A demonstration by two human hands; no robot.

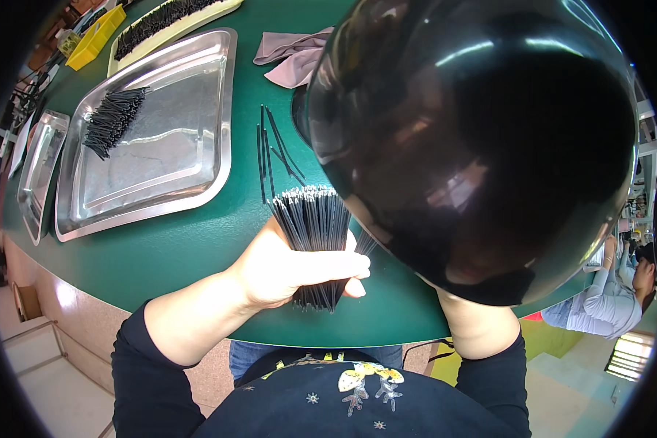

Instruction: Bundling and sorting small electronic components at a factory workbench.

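A thick bundle of thin black wires (310,226) with pale, silvery tips stands nearly upright in my left hand (285,266). My fingers are wrapped round its lower half, thumb across the front. A big glossy black dome (482,153) fills the upper right of the view. My right forearm (482,325) goes in under it, and the dome hides my right hand. Several loose black wires (264,157) lie on the green table (182,252) just beyond the bundle. A few more thin wires show between my left hand and the dome's edge.
At the left sits a shallow metal tray (153,164) with a heap of short black wires (115,119). A narrower metal tray (42,175) stands beside it. Farther back are a long pale tray (197,25) of black pieces, a yellow bin (96,38) and a pinkish cloth (292,58). A person (606,303) works far right.
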